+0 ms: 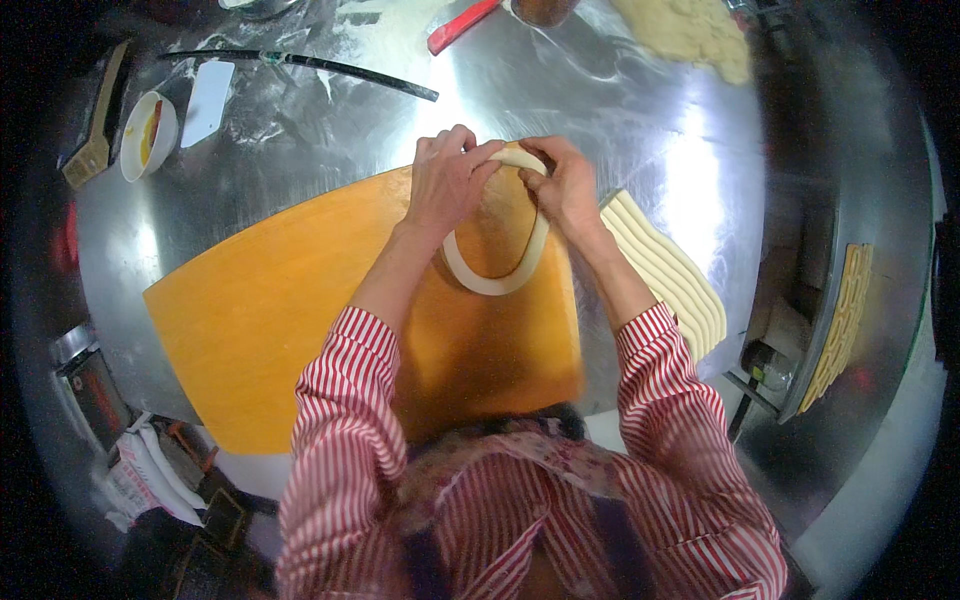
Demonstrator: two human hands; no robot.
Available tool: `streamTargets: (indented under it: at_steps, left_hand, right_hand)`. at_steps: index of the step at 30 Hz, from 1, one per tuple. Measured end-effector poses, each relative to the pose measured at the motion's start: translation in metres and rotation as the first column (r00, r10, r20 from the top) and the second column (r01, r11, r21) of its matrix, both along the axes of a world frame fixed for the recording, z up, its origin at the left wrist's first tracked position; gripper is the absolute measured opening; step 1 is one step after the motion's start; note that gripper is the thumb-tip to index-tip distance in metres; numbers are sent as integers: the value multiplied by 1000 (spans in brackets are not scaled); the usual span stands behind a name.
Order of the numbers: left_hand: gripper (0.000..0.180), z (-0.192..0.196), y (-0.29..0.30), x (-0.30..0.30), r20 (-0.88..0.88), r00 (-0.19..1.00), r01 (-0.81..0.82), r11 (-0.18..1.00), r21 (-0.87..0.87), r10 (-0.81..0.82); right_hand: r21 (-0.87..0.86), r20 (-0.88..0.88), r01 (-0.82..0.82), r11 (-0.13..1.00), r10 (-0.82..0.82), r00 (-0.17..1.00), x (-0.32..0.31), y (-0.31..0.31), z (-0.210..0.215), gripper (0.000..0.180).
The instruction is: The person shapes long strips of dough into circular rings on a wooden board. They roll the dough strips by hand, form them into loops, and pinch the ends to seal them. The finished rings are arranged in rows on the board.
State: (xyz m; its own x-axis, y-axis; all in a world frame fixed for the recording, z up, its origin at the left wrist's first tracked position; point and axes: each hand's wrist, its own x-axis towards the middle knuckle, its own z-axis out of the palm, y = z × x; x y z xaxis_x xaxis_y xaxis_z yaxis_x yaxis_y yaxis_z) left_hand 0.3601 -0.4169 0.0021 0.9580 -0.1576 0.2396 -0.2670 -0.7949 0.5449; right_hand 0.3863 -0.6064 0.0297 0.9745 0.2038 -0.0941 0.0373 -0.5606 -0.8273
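Observation:
A pale rope of dough lies in a loop on an orange-yellow board, its curve toward me and its upper part between my hands. The fingers of my left hand are closed on the rope at the upper left of the loop. My right hand pinches it at the upper right, thumb and fingers around it. Whether the two ends overlap or are joined there is hidden by my fingers. Right of the board, several dough strips lie side by side in a row on the metal table.
On the steel table are a white bowl with yellow contents, a white scraper, a long dark rod, a red-handled tool and a large dough piece. More shaped strips lie on a tray at the right.

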Motion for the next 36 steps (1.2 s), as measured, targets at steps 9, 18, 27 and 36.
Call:
streamTargets:
  at_steps: [9, 18, 27, 36]
  left_hand:
    - [42, 2, 4, -1, 0, 1000, 26, 1000, -14, -26]
    - [54, 1, 5, -60, -63, 946, -322, 946, -39, 319]
    - [48, 8, 5, -44, -35, 956, -293, 954, -66, 291]
    - [31, -1, 10, -10, 10, 996, -90, 991, -97, 91]
  right_hand:
    - [-200, 65, -67, 978, 82, 995, -50, -15, 17, 84]
    - [-81, -102, 26, 996, -35, 994, -63, -23, 17, 81]
    - [-197, 248, 32, 980, 19, 969, -33, -4, 3, 45]
    - [-198, 193, -44, 979, 83, 978, -3, 1, -3, 27]
